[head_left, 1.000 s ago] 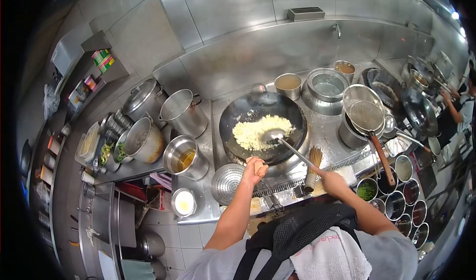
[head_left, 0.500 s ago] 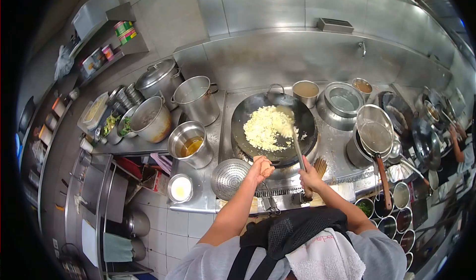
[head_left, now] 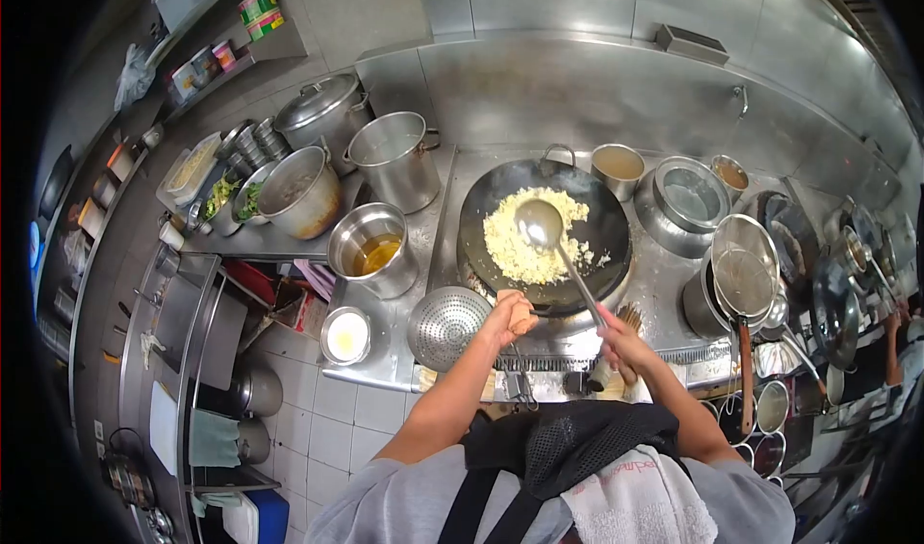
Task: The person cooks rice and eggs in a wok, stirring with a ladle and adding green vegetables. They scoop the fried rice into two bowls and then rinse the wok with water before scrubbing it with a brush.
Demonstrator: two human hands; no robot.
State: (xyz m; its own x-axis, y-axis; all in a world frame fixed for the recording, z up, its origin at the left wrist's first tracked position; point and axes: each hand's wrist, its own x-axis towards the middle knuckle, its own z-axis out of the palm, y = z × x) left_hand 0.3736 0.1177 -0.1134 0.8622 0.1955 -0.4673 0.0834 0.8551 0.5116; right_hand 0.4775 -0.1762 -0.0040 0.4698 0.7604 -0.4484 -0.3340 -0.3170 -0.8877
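A black wok sits on the steel range, holding a heap of yellow-white fried rice. My right hand is wrapped round the long handle of a ladle, whose rounded bowl rests on or just above the rice. At the near rim of the wok, my left hand is closed on a folded orange-pink cloth. Whether the cloth covers a wok handle cannot be made out. A bamboo brush lies just beyond my right hand.
To the left are a perforated strainer, a pot of oil, a bowl of pale liquid and tall stockpots. A wire-mesh skimmer rests over a pot at right. A tap juts from the back wall.
The ladle bowl has moved from the right side of the rice to its upper middle and is no longer blurred. The whole view has shifted slightly. Both hands keep their grip.
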